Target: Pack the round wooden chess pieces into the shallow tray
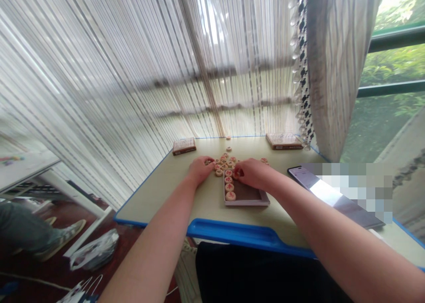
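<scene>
Several round Chinese chess pieces [224, 166] with red or dark characters lie heaped on the desk. In front of the heap is a shallow open box [247, 203] with a brown inside. A column of red-marked pieces [229, 187] lines its left side. My right hand [250, 172] reaches over the box's far edge, its fingers closed on a chess piece [236, 174] beside the top of that column. At the left edge of the heap, my left hand [201, 170] has curled fingers around a piece [208, 162], partly hidden by them.
Flat closed boxes stand at the desk's back left [184, 146] and back right [283, 141]. A large phone or tablet [332, 196] lies on the right. A blue tray edge [232, 233] runs along the front. Another person's shoe [61, 240] shows at lower left, near a plastic bag [96, 250].
</scene>
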Action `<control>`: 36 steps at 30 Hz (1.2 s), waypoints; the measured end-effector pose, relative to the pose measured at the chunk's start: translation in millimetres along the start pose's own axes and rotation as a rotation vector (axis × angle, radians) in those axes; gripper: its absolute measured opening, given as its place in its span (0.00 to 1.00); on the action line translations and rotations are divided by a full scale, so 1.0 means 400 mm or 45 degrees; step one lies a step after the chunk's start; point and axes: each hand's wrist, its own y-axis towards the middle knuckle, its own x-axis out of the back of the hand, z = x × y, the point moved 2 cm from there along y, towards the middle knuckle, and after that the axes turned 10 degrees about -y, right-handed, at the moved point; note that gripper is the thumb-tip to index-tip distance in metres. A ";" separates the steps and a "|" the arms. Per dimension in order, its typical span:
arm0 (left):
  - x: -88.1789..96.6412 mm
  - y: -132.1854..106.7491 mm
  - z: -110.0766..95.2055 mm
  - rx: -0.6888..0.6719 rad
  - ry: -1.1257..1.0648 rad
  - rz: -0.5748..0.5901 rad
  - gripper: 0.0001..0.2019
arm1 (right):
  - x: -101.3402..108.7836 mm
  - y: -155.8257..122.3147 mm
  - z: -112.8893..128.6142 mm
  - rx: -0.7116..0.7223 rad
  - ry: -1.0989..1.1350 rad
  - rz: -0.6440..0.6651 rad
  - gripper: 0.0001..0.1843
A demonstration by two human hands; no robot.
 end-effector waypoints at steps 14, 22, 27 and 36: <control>-0.013 0.016 0.031 -0.135 0.040 -0.012 0.15 | 0.000 0.002 0.007 -0.031 0.018 -0.057 0.14; -0.016 0.022 0.040 -0.177 0.042 -0.022 0.18 | -0.010 0.010 0.031 0.136 0.172 -0.253 0.14; -0.015 0.021 0.037 -0.199 0.041 -0.026 0.19 | -0.020 0.018 0.028 0.246 0.152 -0.343 0.12; -0.016 0.018 0.038 -0.193 0.022 -0.033 0.17 | -0.001 0.003 0.011 0.066 0.281 -0.536 0.15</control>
